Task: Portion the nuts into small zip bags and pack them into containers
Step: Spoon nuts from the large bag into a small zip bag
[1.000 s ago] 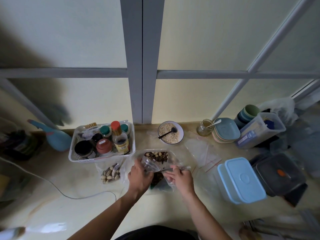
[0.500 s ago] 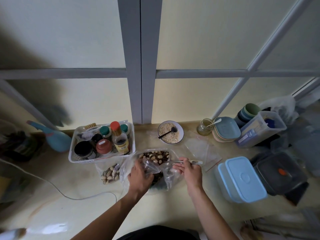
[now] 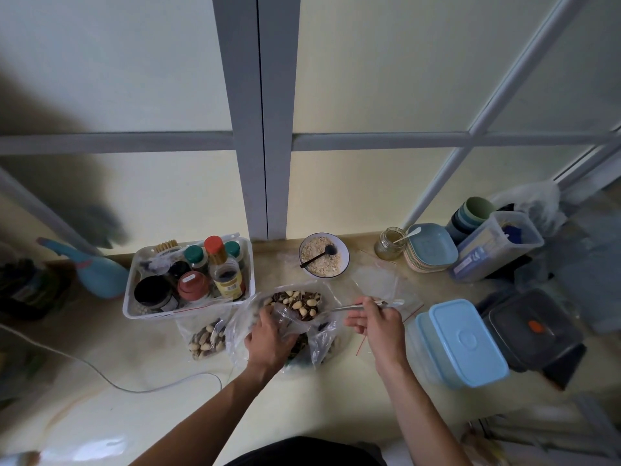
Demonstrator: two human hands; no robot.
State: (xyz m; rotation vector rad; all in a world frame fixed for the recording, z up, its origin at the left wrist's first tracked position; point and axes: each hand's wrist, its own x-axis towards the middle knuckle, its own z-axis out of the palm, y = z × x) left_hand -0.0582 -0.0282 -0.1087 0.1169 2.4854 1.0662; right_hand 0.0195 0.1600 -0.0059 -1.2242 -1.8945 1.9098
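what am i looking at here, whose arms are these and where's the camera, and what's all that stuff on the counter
There is no machine here. A person wears a wide-angle camera on the head, looking down, so the two bare arms at the bottom are their own.

The left hand grips a small clear zip bag over a big plastic bag of nuts. The right hand holds a metal spoon, its tip pointing toward the nuts.

On the counter lie a filled small bag of nuts, a white basket of jars and bottles, a bowl of oats with a dark spoon in it, a small glass jar, stacked plates and a blue-lidded container.
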